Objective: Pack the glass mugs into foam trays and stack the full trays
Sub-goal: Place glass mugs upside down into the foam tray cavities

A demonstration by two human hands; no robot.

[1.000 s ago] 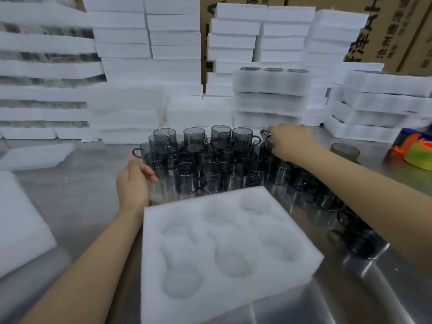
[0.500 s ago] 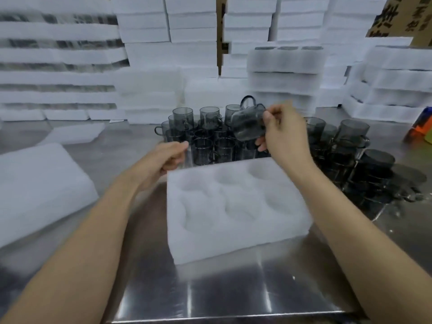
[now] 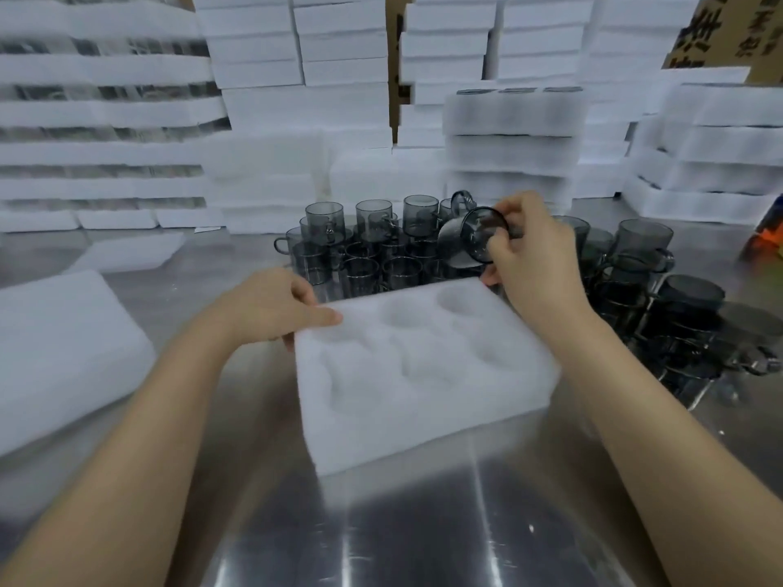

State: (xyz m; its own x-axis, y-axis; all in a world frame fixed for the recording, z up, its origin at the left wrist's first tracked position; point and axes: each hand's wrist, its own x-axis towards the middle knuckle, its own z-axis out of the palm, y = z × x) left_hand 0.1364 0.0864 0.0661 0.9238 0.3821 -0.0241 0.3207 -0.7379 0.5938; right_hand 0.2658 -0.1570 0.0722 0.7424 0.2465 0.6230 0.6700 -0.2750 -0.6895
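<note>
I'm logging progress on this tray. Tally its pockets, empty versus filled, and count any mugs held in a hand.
Empty pockets in the foam tray: 6
Filled pockets: 0
Glass mug held in the right hand: 1
Total: 6 pockets, 1 mug in hand

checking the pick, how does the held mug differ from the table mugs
The held mug is up in the right hand; the table mugs stand on the table. The held mug lies tipped, handle up; the table mugs are upright. Both are smoky grey glass.
</note>
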